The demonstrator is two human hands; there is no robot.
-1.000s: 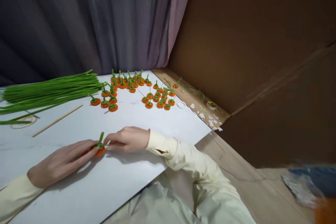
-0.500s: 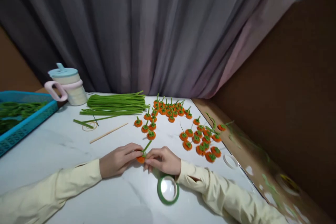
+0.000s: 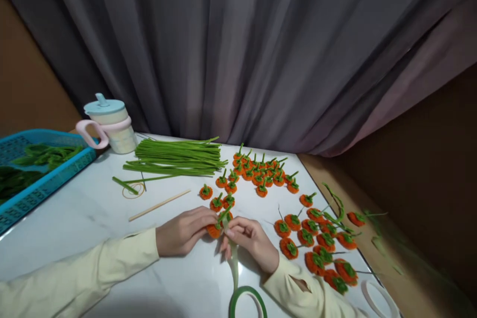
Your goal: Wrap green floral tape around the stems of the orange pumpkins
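Note:
Between the thumb and fingers of my left hand (image 3: 183, 233) is a small fuzzy orange persimmon (image 3: 213, 230) with a green stem pointing up and right. My right hand (image 3: 254, 244), close beside it, pinches a strip of pale green tape (image 3: 234, 267) near the stem. Down from those fingers the strip runs to a green tape roll (image 3: 233, 303) on the table, cut off by the bottom edge. Just beyond my hands stand several similar persimmons (image 3: 216, 202), one partly hidden behind the held one.
More persimmons lie in a back group (image 3: 257, 177) and a right group (image 3: 307, 237). Green fuzzy stems (image 3: 175, 156) are bundled at the back, near a wooden stick (image 3: 160, 204) and a lidded cup (image 3: 119, 134). A blue basket (image 3: 44, 190) holds green pieces. A white ring (image 3: 376, 298) is at right.
A strip of tape now stretches between my right hand and the roll. My right hand has drawn slightly away from the persimmon. The view has shifted, so the table things appear lower and farther right.

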